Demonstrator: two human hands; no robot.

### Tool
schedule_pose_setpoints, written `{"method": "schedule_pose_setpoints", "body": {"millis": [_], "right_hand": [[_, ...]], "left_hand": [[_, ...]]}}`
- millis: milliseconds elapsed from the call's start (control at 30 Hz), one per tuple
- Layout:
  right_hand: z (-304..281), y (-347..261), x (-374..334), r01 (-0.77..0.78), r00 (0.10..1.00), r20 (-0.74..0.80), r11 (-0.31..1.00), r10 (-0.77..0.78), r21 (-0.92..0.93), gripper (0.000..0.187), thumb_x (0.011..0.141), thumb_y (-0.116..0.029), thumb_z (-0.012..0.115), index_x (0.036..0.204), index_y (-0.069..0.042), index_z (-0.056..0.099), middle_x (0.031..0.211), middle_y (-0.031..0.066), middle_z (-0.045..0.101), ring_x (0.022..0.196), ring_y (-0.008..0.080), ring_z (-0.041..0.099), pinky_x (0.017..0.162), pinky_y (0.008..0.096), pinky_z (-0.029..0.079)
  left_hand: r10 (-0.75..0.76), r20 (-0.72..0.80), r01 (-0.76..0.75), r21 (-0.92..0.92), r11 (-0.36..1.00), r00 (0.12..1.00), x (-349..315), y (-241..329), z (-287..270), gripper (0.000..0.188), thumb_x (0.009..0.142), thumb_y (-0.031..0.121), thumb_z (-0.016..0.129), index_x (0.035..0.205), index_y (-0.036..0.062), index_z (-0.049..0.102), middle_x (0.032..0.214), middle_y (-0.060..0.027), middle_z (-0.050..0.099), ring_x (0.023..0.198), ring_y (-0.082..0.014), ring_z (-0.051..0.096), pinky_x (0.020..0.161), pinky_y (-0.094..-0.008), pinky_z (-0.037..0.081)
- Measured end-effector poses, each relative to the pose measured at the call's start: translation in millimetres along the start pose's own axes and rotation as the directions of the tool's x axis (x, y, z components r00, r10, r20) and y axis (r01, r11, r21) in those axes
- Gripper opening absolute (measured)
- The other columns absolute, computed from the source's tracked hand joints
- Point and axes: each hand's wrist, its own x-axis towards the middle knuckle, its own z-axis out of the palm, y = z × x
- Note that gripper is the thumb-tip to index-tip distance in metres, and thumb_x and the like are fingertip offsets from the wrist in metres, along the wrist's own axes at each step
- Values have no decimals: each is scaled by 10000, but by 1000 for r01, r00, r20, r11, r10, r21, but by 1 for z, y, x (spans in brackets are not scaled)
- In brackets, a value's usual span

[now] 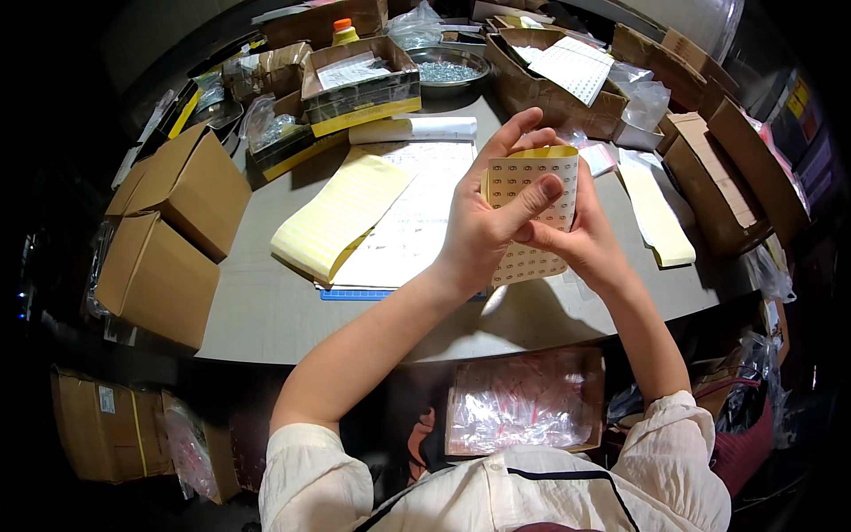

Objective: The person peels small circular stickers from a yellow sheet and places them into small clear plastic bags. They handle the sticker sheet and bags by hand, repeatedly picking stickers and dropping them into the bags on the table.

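Both my hands hold a folded sheet of small printed stickers (532, 257) upright above the table. Its face is pale with rows of dark marks, and a yellow backing shows at the top fold. My left hand (483, 208) wraps its left side, thumb pressed across the front. From the right, my right hand (581, 235) grips it with its thumb on the lower front; its other fingers are mostly hidden behind. Left of my hands, a long curled yellow sticker strip (341, 213) lies partly over white printed papers (425, 195).
Two closed cardboard boxes (177, 191) stand at the left edge. Behind are an open carton with papers (359, 84), a metal bowl of small parts (448, 71) and a brown box (558, 97). Another yellow strip (656, 208) lies right. Below the edge sits a box of plastic bags (523, 403).
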Motion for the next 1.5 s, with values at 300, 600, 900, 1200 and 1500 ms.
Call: {"method": "schedule_pose_setpoints", "body": {"millis": [300,600,900,1200,1500], "right_hand": [[-5,5,1,33,999,21,995,-31,-90,1129,780,-124,948,1636,-91,213,1493,110,482,1350,239,567,1089,392,532],[-3,1,-5,89,996,39,970,-82,-227,1187,791,-239,959,1643,-65,151,1480,158,499,1349,281,574,1084,426,534],[-19,5,-26,-104,974,-186,986,128,131,428,968,-193,795,1318,9,655,1139,56,736,1069,93,667,975,278,518],[-67,-7,-75,-275,961,-25,952,275,-134,273,953,-131,800,1155,21,696,1014,38,740,937,89,706,845,245,556],[-68,-16,-105,-67,996,20,844,92,-532,204,989,-119,752,1114,23,675,1009,55,711,918,136,662,833,295,543]], "left_hand": [[-12,48,10,40,999,999,-1,6,0,674,1025,257,711,1614,95,426,1491,-131,569,1326,-220,583,1095,-364,511],[17,63,-25,140,990,998,-5,4,3,512,1097,211,591,1579,76,486,1471,-119,601,1334,-191,573,1125,-333,466],[-32,-95,33,11,999,995,-1,5,5,410,1125,137,466,1503,-2,542,1478,-131,619,1344,-211,592,1154,-354,469],[-462,154,365,421,830,874,-7,-11,-9,359,964,117,777,1285,-20,691,1122,-77,752,1012,-115,698,921,-272,549],[-536,91,281,772,571,839,-32,-21,5,133,965,51,759,931,-18,651,878,-20,713,849,-61,666,753,-232,542]]}}
